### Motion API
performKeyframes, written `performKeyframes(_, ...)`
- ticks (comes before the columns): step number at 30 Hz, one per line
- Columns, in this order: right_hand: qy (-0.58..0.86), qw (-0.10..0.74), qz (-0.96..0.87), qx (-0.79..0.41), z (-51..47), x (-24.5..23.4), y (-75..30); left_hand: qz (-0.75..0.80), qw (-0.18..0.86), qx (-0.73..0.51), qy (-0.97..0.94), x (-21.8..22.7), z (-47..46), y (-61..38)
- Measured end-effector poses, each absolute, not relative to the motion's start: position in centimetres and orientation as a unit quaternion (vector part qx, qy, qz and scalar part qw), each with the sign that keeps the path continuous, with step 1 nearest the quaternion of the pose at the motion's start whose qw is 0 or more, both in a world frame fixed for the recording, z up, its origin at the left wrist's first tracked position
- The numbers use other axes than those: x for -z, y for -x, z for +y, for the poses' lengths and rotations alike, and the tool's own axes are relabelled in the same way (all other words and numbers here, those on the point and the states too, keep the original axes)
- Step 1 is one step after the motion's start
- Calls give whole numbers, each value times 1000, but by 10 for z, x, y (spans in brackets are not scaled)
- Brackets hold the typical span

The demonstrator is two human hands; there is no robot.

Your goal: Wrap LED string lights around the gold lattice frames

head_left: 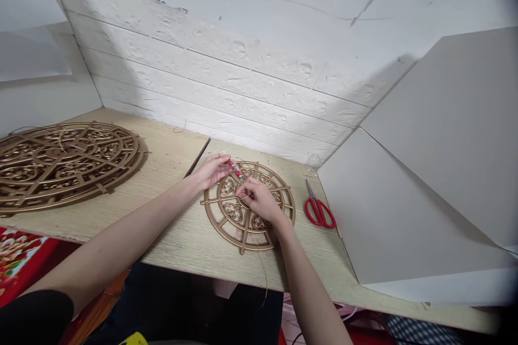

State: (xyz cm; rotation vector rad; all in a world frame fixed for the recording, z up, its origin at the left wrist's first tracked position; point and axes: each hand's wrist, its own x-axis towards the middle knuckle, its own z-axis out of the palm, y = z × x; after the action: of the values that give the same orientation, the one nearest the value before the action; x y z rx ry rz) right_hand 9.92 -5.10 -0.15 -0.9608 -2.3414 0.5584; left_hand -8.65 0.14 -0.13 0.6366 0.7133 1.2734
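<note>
A round bronze-coloured openwork ornament point(222, 222) with scrolled inserts lies flat on the table under both hands. My left hand point(213, 170) is closed around a small red lighter point(236, 168), its metal end pointing down toward the ornament's centre. Close by, my right hand point(259, 199) pinches over the middle ring; what sits between its fingertips is too small to make out. A thin gold cord point(265, 275) trails from the ornament over the table's front edge. Red-handled scissors point(319, 212) rest to the right, blades pointing away from me.
At the left, several similar round ornaments point(103, 186) are stacked, with loose cord on top. A white brick-patterned wall point(226, 86) closes off the back of the table point(170, 250). Grey-white panels point(388, 210) stand along the right. Below the left edge is a red patterned box point(20, 259).
</note>
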Motion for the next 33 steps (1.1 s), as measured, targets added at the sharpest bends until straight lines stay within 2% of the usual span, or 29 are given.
performKeyframes(7, 322, 273, -881, -213, -51, 1, -100, 312, 703, -570, -290, 0, 0, 87)
performKeyframes(14, 348, 263, -875, -208, -51, 5, -97, 326, 700, -572, -277, 0, 2, 88)
performKeyframes(20, 365, 320, -850, -204, -49, 6, -94, 324, 700, -570, -284, 3, 4, 88)
performKeyframes(33, 372, 513, -594, -496, -41, 1, -104, 326, 700, -566, -289, 3, 5, 89)
